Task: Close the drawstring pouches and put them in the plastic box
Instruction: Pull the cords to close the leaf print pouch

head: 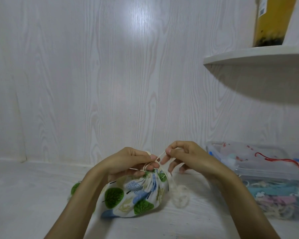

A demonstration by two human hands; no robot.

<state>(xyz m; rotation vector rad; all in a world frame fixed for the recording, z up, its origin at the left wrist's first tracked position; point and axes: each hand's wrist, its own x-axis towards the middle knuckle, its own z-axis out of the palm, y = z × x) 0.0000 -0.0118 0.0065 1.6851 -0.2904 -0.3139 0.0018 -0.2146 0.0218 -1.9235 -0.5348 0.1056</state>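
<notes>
Head view: the leaf-print pouch (135, 195) sits on the white table (33, 195) at about 6 o'clock, its neck already gathered. The left hand (128, 161) pinches the cream drawstring (160, 155) just above the neck with curled fingers; the right hand (185, 156), at 1 o'clock from the pouch, pinches the other strand between thumb and forefinger, other fingers spread. The plastic box (248, 168), already holding pouches, stands at 3 o'clock, near.

Risks, as I judge them: the thin cord may slip from either pinch, loosening the neck; uneven pulling may snag it; the loose tail dangling by the pouch may tangle during the transfer.
</notes>
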